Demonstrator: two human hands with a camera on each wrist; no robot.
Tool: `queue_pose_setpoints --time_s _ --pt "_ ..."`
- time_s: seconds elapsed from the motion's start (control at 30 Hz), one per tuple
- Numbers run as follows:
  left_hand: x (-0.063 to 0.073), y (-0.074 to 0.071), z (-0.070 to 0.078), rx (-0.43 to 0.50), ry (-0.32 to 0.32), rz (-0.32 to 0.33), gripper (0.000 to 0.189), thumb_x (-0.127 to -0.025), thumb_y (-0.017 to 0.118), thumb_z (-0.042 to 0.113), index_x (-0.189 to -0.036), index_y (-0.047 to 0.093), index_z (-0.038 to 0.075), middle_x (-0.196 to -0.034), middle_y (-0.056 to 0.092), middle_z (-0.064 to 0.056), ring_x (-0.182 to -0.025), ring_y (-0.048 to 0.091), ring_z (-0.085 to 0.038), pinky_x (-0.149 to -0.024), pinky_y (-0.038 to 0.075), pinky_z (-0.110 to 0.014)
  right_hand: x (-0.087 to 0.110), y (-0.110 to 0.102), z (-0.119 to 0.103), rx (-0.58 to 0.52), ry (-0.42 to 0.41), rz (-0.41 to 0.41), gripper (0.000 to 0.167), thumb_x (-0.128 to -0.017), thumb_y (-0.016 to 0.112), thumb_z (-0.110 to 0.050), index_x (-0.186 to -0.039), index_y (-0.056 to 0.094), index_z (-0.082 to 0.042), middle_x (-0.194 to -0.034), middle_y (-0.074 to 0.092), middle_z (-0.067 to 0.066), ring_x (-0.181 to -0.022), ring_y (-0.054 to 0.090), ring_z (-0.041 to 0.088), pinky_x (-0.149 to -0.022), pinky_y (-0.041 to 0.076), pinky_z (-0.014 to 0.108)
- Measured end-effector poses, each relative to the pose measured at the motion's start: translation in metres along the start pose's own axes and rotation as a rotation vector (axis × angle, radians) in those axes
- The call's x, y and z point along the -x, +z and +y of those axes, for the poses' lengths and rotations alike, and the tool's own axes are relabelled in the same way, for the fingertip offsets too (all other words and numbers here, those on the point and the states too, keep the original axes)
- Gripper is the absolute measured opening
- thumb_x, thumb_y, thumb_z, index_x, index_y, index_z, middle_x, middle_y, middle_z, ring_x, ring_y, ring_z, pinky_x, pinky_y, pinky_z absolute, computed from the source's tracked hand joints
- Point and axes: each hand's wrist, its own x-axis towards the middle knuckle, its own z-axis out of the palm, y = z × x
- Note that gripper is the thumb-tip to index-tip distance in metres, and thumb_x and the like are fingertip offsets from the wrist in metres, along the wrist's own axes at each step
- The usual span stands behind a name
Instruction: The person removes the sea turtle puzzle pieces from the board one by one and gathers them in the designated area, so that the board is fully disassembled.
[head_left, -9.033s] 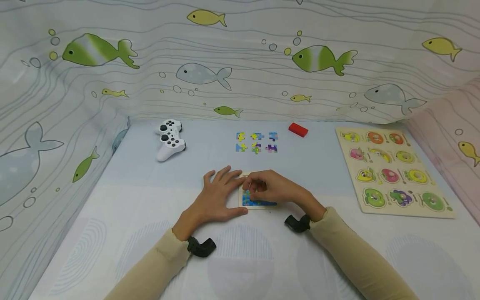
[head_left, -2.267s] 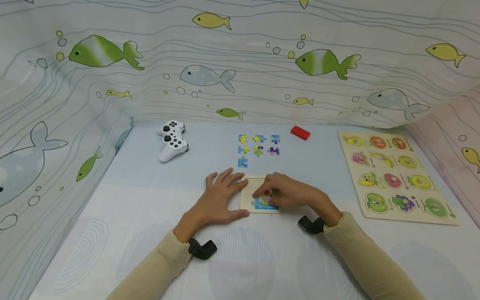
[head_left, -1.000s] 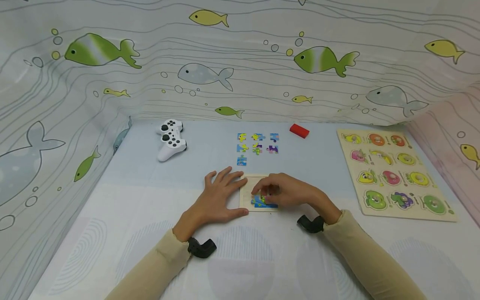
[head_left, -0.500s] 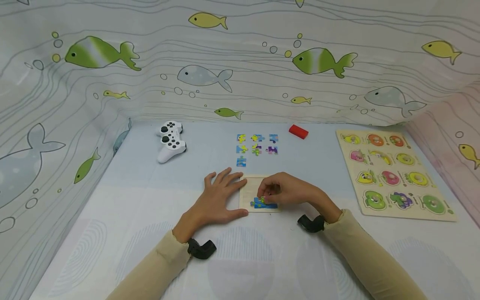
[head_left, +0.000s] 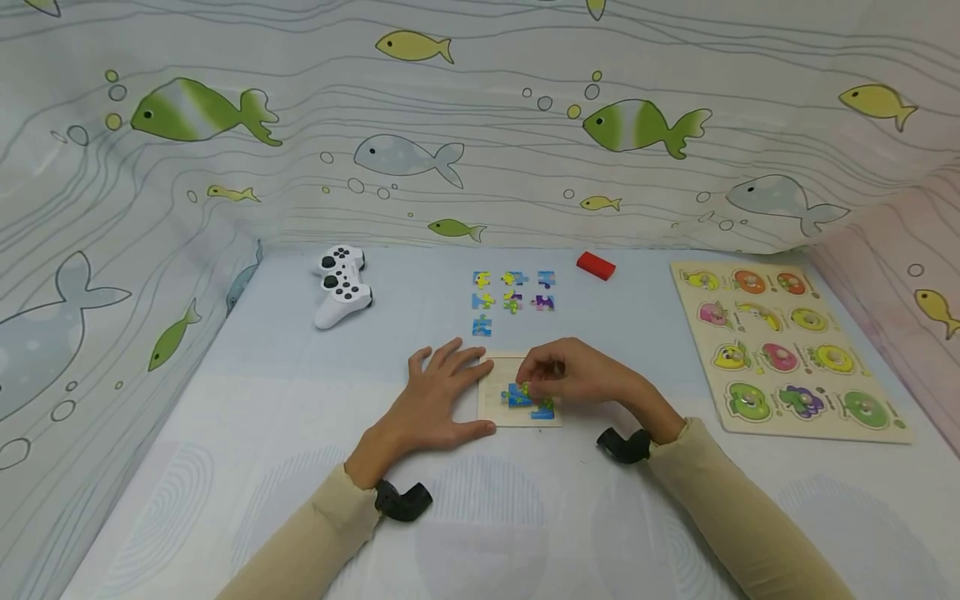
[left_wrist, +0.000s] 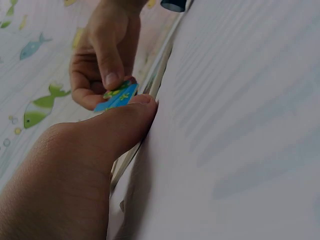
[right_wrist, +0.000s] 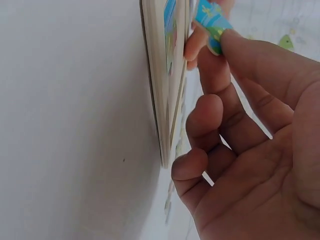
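Observation:
A blue jigsaw piece (head_left: 517,395) with a yellow-green print is pinched between the thumb and fingers of my right hand (head_left: 573,372). It is lifted off the pale wooden puzzle tray (head_left: 492,408), as the right wrist view shows. Another blue-green piece (head_left: 543,411) lies in the tray's lower right corner. My left hand (head_left: 437,398) lies spread at the tray's left side, thumb and fingertips touching its frame. In the left wrist view, the left thumb (left_wrist: 130,117) rests on the tray's edge.
Behind the tray, several loose jigsaw pieces (head_left: 513,290) lie in rows. A white game controller (head_left: 342,285) is at the back left. A red block (head_left: 596,266) sits at the back, and a fruit peg board (head_left: 787,350) covers the right side.
My right hand has raised the blue piece from the tray's lower row, uncovering the corner piece. Earlier, a loose piece joined the rows behind the tray. The left hand stays put.

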Motion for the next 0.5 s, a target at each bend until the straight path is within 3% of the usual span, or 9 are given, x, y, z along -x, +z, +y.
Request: queue_pose_setpoints --time_s 0.2,0.5 --pt "0.0 0.002 0.0 -0.007 0.001 0.012 0.083 -0.083 0.065 0.067 -0.151 0.051 0.022 -0.16 0.043 0.0 -0.154 0.028 -0.035 -0.113 0.018 -0.067 0.0 -0.004 0.006 -0.019 -0.019 0.056 0.013 -0.094 0.071 -0.008 -0.105 0.076 -0.014 -0.083 0.072 0.002 -0.074 0.057 0.017 -0.067 0.046 0.022" --pt "0.001 0.002 0.001 0.005 -0.003 0.002 0.083 -0.083 0.065 0.067 -0.151 0.051 0.022 -0.161 0.042 0.001 -0.155 0.026 -0.035 -0.114 0.016 -0.067 -0.005 -0.02 0.014 0.023 0.025 0.128 0.014 -0.094 0.07 -0.009 -0.104 0.077 -0.016 -0.088 0.069 -0.001 -0.077 0.054 0.019 -0.069 0.045 0.023"
